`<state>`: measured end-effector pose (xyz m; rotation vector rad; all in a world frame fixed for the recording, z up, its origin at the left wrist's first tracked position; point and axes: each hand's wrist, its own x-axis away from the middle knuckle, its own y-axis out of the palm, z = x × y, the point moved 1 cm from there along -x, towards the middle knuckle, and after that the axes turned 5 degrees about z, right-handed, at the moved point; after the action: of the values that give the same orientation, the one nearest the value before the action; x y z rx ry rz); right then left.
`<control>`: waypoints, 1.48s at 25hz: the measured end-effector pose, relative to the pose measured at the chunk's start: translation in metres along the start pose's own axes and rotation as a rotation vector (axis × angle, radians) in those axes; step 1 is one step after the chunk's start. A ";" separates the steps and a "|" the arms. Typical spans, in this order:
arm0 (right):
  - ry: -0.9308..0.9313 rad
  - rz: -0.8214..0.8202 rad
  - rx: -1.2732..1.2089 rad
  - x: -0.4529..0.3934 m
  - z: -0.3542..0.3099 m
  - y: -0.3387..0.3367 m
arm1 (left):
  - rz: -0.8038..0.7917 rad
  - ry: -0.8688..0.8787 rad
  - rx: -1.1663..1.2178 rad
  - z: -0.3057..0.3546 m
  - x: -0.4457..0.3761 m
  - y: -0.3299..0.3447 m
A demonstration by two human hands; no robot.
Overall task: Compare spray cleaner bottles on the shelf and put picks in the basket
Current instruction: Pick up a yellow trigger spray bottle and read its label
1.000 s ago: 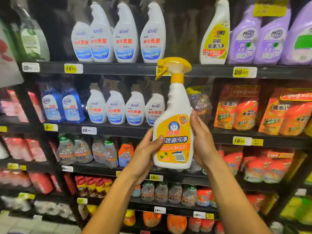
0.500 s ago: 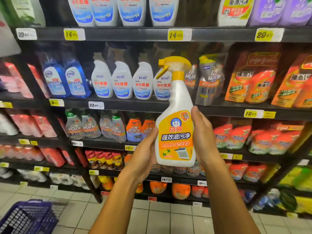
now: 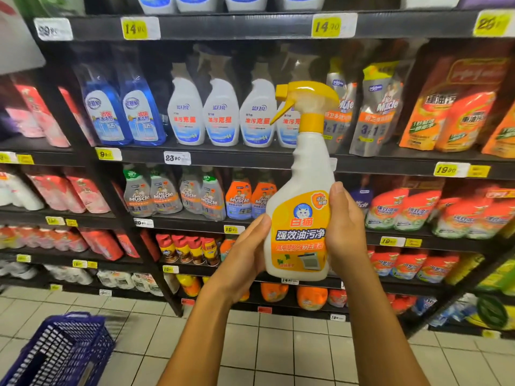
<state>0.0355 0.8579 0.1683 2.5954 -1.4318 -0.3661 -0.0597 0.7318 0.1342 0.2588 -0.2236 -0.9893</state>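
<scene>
Holding the white spray bottle [image 3: 302, 207] upright before the shelf [image 3: 223, 156], I had my left hand [image 3: 245, 257] curled round its left side and my right hand [image 3: 345, 227] wrapped round its right, the orange label facing me. Its yellow trigger [image 3: 303, 100] pointed left. Low on my left the blue basket [image 3: 55, 355] sat on the tiled floor [image 3: 278, 355].

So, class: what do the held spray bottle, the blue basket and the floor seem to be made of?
Spray bottle: likely plastic, a smooth white translucent body with a glossy yellow trigger and a printed orange label.
Blue basket: probably moulded plastic, judging by its open lattice walls.
Floor: looks like pale glazed tile, with grout lines and a faint sheen.
</scene>
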 end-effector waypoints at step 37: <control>0.182 0.031 -0.243 -0.014 0.033 0.007 | -0.209 -0.208 0.227 -0.021 -0.008 -0.016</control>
<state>0.0131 0.8650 0.1400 2.3445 -1.2783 -0.2726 -0.0707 0.7326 0.1089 0.3922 -0.5080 -1.2002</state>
